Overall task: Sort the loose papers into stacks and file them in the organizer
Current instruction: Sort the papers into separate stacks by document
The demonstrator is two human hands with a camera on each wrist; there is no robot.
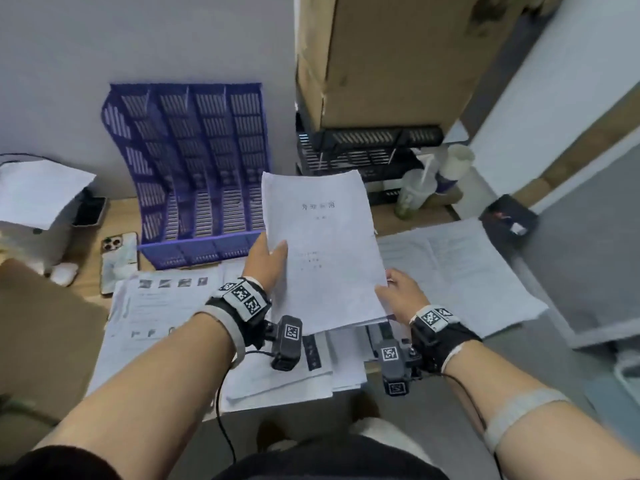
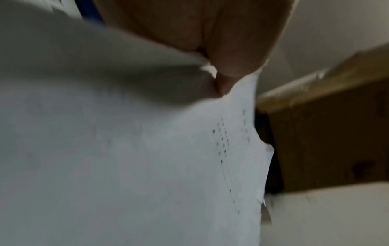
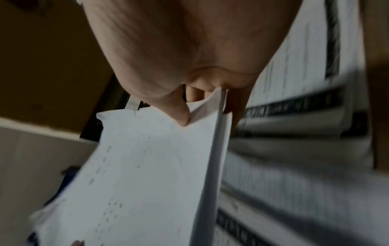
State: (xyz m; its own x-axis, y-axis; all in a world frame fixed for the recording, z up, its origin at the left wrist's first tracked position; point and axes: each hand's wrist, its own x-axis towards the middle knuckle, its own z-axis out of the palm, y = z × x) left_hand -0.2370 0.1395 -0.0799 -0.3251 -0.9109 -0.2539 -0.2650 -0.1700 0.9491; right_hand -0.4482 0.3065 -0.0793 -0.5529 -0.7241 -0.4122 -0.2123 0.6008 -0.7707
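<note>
Both hands, left hand point(image 1: 265, 259) and right hand point(image 1: 401, 296), grip a paper stack point(image 1: 322, 251) before the blue organizer point(image 1: 194, 174).

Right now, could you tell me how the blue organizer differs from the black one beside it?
The blue organizer stands open with nothing on it; the black organizer sits under a cardboard box. The blue organizer's slots look empty; the black organizer's contents are unclear. Both have slatted walls.
</note>
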